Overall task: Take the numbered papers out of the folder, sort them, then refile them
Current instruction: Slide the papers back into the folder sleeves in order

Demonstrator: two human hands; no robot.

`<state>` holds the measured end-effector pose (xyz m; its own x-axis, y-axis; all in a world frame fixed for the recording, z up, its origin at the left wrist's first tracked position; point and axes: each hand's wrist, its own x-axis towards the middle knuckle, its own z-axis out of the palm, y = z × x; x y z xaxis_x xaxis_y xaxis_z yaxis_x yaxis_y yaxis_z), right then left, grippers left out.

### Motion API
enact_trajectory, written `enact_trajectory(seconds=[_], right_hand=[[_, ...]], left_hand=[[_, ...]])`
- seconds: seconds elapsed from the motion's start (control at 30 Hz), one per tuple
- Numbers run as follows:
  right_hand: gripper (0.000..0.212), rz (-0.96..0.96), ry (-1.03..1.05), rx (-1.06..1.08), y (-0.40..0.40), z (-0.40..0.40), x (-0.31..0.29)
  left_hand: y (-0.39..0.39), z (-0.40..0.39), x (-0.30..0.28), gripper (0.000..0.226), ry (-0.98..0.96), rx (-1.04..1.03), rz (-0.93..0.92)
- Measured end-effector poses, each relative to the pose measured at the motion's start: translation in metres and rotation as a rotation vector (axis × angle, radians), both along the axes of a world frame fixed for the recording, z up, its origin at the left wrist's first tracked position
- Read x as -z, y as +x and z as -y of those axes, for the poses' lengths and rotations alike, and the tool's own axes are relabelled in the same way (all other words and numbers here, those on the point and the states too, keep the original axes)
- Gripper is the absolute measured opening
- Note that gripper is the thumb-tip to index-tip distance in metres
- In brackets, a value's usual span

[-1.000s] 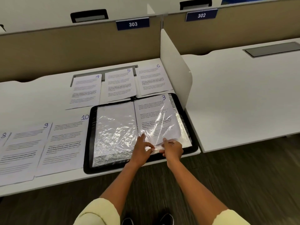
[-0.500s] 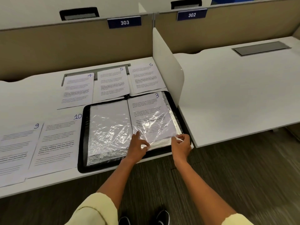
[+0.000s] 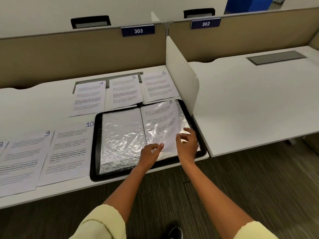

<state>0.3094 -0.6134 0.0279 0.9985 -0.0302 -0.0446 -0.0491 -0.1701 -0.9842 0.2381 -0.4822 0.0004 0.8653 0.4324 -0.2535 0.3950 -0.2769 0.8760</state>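
Observation:
The black folder (image 3: 96,144) lies open at the desk's front edge, with crinkled clear sleeves (image 3: 122,135) on its left side. On the right side, paper 3 (image 3: 160,116) sits in a sleeve that bows upward. My left hand (image 3: 151,151) pinches that sleeve's lower left corner. My right hand (image 3: 187,144) holds its right edge, thumb on top and fingers spread beyond the edge. Papers 4 (image 3: 88,98), 5 (image 3: 125,91) and 6 (image 3: 159,87) lie in a row behind the folder. Papers 10 (image 3: 69,149), 9 (image 3: 24,157) and 8 (image 3: 1,145) lie to its left.
A white divider panel (image 3: 181,78) stands just right of the folder, between this desk (image 3: 43,104) and the neighbouring desk (image 3: 250,104). Beige partitions labelled 303 (image 3: 138,31) and 302 (image 3: 205,24) close off the back. A cable hatch (image 3: 276,57) is set into the right desk.
My right hand has moved from the sleeve's lower right corner up along its right edge, and the sleeve with paper 3 now bows up. My left hand stays at the lower left corner.

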Motion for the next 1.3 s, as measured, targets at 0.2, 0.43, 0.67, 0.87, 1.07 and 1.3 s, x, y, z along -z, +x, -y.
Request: enact_trajectory(seconds=[0.2,0.43,0.67,0.87,1.07,1.3], right_hand=[[0.032,0.170,-0.008,-0.201,-0.037,-0.048,-0.032],[0.031,0.259,-0.101,-0.364,-0.080,-0.102,-0.037],[0.030,0.267,-0.190,-0.549,-0.118,-0.145,-0.019],[0.041,0.196,-0.465,-0.508,-0.128,-0.160,0.013],[0.064,-0.062,-0.859,-0.624,-0.124,-0.148,0.041],[0.056,-0.034,-1.155,-0.683,-0.145,-0.155,0.054]], left_hand=[[-0.003,-0.023,-0.048,0.047,-0.216,-0.138,0.174],[-0.039,-0.077,-0.071,0.048,-0.187,-0.252,0.248],[-0.089,-0.130,-0.061,0.015,-0.115,-0.341,0.191],[-0.127,-0.162,-0.033,0.007,-0.095,-0.389,0.047],[-0.153,-0.184,0.000,0.021,-0.170,-0.358,-0.065],[-0.174,-0.206,0.022,0.025,-0.040,-0.257,-0.097]])
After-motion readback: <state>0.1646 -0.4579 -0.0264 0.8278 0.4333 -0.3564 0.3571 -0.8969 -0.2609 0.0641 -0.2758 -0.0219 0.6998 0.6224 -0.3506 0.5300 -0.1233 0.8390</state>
